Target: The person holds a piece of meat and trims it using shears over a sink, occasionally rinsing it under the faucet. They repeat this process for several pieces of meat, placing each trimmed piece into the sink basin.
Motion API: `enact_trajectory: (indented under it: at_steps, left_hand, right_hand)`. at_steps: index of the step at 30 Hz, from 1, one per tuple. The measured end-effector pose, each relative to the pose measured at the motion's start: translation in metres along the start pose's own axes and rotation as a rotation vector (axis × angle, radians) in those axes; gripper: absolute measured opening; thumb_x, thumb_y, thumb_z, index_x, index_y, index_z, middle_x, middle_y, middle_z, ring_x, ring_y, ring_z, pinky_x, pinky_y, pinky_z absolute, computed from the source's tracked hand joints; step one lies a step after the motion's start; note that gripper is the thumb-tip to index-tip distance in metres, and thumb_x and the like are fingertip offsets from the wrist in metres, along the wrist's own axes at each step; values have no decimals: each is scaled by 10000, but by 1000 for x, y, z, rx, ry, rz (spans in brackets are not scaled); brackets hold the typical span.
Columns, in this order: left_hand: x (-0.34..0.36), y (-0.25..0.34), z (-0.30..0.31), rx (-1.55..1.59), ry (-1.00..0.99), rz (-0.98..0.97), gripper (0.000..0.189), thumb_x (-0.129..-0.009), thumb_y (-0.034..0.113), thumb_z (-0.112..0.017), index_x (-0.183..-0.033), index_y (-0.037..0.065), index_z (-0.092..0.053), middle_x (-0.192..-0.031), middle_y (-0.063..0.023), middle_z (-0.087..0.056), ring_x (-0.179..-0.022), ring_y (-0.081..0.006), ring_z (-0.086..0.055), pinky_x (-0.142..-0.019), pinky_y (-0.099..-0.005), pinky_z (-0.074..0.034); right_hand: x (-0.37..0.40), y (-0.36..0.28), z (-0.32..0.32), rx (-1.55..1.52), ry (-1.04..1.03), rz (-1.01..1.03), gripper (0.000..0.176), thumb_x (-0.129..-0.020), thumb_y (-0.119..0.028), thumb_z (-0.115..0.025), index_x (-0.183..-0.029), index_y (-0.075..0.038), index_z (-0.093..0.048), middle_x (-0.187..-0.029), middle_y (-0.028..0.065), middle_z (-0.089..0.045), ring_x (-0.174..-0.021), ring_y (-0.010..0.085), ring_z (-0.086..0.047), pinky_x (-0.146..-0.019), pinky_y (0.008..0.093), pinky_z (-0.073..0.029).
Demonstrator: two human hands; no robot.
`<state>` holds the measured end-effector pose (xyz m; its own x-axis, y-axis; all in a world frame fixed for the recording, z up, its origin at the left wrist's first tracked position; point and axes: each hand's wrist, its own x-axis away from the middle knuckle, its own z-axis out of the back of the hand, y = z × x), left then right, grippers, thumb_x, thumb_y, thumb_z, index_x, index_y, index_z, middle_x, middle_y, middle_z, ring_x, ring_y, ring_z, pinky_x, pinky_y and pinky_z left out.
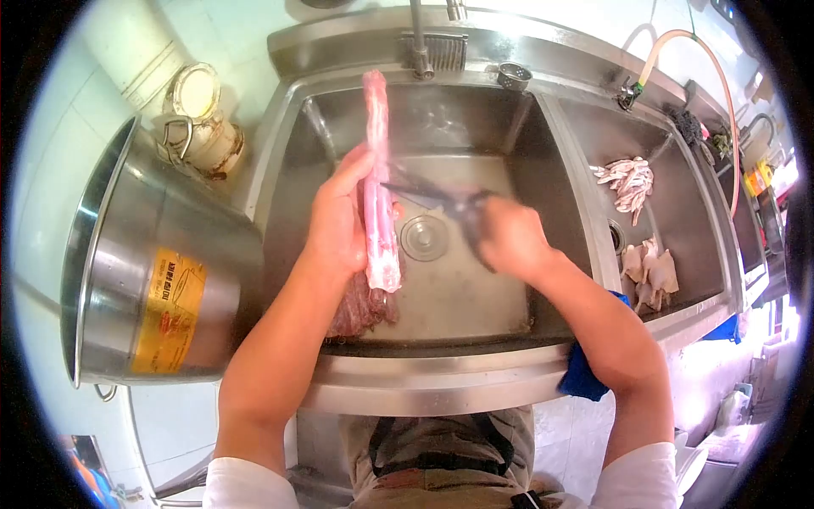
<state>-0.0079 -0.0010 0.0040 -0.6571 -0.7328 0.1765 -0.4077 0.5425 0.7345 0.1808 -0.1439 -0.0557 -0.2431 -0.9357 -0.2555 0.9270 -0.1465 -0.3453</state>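
The left hand (339,212) is wrapped round the middle of a long piece of raw meat (380,212), held near the frame's centre-left above the sink (475,301), its upper end near the sink's back edge. The right hand (515,237), right of centre, grips dark scissors (460,204) by the handles; the blades are motion-blurred and point towards the meat, and I cannot tell whether they touch it. The meat stays straight well beyond the grip, so it is probably stiff inside, with a soft, wet, slippery surface and moderate weight. A full-hand hold at the middle, fingers clear of the blades, should balance it better than an end grip. Darker pieces (360,310) lie below, in the sink's lower left.
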Motion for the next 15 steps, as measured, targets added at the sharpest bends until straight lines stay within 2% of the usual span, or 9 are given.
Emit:
enact_trajectory:
  at_steps: [2, 8, 12, 15]
  left_hand:
    - [0, 0, 2, -18, -60, -44, 267, -904, 250, -583, -1107, 77, -565, -872, -51, -604, -697, -179, -580, -559, -315, -485]
    - [-1, 1, 5, 4, -30, -40, 296, -880, 238, -610, -1145, 120, -553, -953, -35, -595, -830, -195, -583, -651, -379, -500]
    - [-1, 2, 5, 50, -58, -39, 285, -882, 220, -608, -1142, 126, -539, -920, -38, -584, -772, -199, -575, -606, -368, -487]
    - [-2, 5, 8, 87, -100, 12, 298, -888, 200, -596, -1168, 146, -509, -903, -25, -560, -733, -190, -557, -558, -370, -470]
  right_hand:
    - [1, -2, 0, 26, 30, 30, 235, -713, -155, -656, -831, 19, -550, -828, 226, -626, -759, 397, -627, -685, 470, -506]
    - [0, -3, -2, 114, 49, 47, 229, -724, -172, -667, -805, 14, -561, -806, 216, -632, -751, 381, -639, -682, 460, -522]
    - [-1, 5, -17, 198, 5, 21, 217, -721, -174, -678, -764, 7, -566, -745, 216, -628, -710, 391, -639, -659, 464, -527]
    - [-1, 8, -22, 95, 58, 52, 192, -719, -149, -675, -754, 6, -567, -717, 221, -623, -689, 401, -632, -647, 471, -527]
